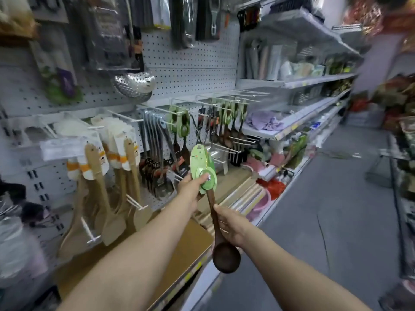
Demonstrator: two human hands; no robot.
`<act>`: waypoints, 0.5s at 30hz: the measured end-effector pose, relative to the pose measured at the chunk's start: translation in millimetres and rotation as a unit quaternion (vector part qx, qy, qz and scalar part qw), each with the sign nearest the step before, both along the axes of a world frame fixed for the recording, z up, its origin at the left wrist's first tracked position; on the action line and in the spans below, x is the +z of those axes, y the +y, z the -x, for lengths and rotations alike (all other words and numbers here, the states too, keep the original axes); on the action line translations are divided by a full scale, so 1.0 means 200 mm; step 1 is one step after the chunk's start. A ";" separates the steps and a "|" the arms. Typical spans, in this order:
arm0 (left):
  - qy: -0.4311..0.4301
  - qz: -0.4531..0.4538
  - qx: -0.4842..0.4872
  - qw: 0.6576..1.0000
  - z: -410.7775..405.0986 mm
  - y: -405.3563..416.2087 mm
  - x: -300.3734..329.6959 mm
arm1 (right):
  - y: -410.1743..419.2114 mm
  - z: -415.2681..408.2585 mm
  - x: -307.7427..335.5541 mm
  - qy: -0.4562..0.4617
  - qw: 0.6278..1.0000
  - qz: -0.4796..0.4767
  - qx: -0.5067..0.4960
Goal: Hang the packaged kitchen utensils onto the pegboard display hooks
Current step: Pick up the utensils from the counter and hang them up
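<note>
While gripped by both hands: wooden spoon [216, 223] w/ green card [203, 167], off pegboard [190, 70].

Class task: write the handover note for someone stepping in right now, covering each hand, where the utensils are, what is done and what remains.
Left hand: fingers pinch the green header card of the dark wooden ladle.
Right hand: grips the ladle's handle lower down.
The ladle is held in the air before the pegboard, card end up, not on any hook.
Done: matching green-carded spoons already hang on hooks further along; wooden spatulas hang to the left.
Left: slide this card's hole onto a hook, probably among the matching ones, then let go.
</note>
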State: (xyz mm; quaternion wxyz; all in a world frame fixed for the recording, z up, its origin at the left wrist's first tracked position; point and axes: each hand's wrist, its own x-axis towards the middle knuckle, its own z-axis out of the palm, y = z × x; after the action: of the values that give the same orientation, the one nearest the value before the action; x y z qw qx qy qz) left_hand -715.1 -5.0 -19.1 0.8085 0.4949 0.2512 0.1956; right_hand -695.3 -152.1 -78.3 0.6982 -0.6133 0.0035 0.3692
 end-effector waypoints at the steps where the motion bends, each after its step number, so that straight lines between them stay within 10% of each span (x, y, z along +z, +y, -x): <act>1: -0.002 -0.005 -0.008 1.000 -0.10 0.01 0.03 | 0.01 -0.09 0.03 -0.001 1.000 -0.007 -0.004; 15: 0.009 -0.018 -0.036 0.999 -1.31 -0.22 0.04 | -0.18 -1.24 0.01 -0.011 0.998 -0.010 -0.054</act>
State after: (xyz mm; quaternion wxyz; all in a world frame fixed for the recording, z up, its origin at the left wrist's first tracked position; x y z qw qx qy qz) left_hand -454.0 -48.8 -10.4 0.8037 0.5197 0.2370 0.1666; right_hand -447.5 -188.0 -76.5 0.7233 -0.6090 0.0251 0.3246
